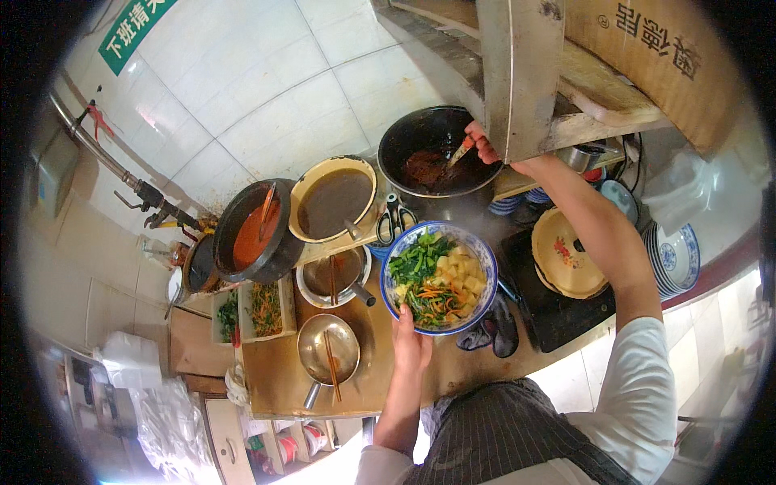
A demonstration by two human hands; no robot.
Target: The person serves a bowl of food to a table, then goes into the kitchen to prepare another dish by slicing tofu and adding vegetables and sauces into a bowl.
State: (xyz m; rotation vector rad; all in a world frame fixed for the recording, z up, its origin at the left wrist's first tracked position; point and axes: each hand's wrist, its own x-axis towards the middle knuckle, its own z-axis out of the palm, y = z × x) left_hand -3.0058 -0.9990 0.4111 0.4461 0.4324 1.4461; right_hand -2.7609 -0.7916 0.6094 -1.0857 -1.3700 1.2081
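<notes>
My left hand (411, 347) grips the near edge of a blue-and-white bowl (453, 328), thumb over its rim. In the bowl lie chopped greens (422, 257), pale diced chunks (462, 275) and orange-and-green shreds (432, 303). At the back, my right hand (485, 145) is closed on the patterned handle of a spoon (461, 152). The spoon's lower end dips into dark reddish-brown paste (425, 168) inside a large black pot (393, 153). Part of my right hand is hidden behind a shelf post (524, 81). Black-handled scissors (394, 220) stand between the pot and the bowl.
Left of the bowl are a cream basin of brown liquid (331, 198), a dark pot of red sauce (255, 234) and two pans (327, 347) with chopsticks. A lidded cream pot (558, 250) sits right, below my forearm, near stacked bowls (677, 259). Dark gloves (503, 327) lie near.
</notes>
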